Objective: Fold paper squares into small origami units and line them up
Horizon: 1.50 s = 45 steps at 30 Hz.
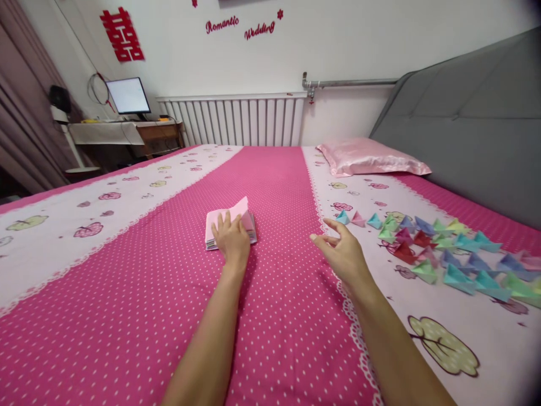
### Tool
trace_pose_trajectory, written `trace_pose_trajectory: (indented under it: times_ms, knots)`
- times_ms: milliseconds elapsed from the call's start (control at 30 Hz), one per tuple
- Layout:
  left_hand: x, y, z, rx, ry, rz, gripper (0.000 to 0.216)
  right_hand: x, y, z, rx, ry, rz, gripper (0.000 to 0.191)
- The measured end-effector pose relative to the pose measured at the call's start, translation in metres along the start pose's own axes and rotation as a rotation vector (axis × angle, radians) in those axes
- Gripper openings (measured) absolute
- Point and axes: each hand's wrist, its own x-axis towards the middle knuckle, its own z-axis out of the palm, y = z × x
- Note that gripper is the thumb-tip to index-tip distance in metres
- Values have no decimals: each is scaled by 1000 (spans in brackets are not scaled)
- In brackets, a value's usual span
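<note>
A small stack of coloured paper squares [215, 225] lies on the pink dotted bedspread [127, 316]. My left hand [231, 239] rests on the stack, its fingers lifting the top pink sheet [239, 211], which curls upward. My right hand [341, 251] hovers above the bed to the right, holding nothing, its fingers loosely spread. Several folded paper boats [439, 251] in blue, green, pink and red lie in rows to the right of that hand.
A pink satin pillow [372, 158] lies by the grey padded headboard [469, 129]. A white radiator [236, 121] runs along the far wall. A desk with a lit monitor [128, 96] stands at the back left, beside a curtain [25, 113].
</note>
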Motion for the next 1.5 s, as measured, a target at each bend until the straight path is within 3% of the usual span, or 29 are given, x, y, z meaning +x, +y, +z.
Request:
trace_pose_trajectory:
  times_ms: [67,167,267,400,500,633,767,867,967,1233,1500]
  knots:
    - [-12,25,-7,-38,0,152,41,4,5,-5,21,41,-21,59]
    - [-44,62,-10,-107,-106,385,38,12,13,-10,28,108,-61,58]
    - [-79,84,-7,-178,-305,580,37,17,20,-11,5,158,-79,55]
    - [-101,89,-5,-228,-597,725,34,20,27,-7,-12,159,-91,51]
    - [-97,85,-10,-252,-665,742,37,22,29,-4,0,134,-94,50]
    - [-85,78,-9,-241,-616,716,46,21,33,8,-45,38,-236,48]
    - [-76,67,7,-119,-560,608,49,14,45,30,-163,-245,-381,50]
    - [-75,59,20,-39,-589,627,54,8,57,44,-297,-481,-368,55]
    - [-78,56,26,10,-612,636,58,6,66,51,-453,-599,-323,59]
    - [-79,58,29,79,-620,527,56,12,74,48,-773,-538,-234,58]
    - [-76,51,33,48,-598,437,64,15,80,48,-889,-433,-149,58]
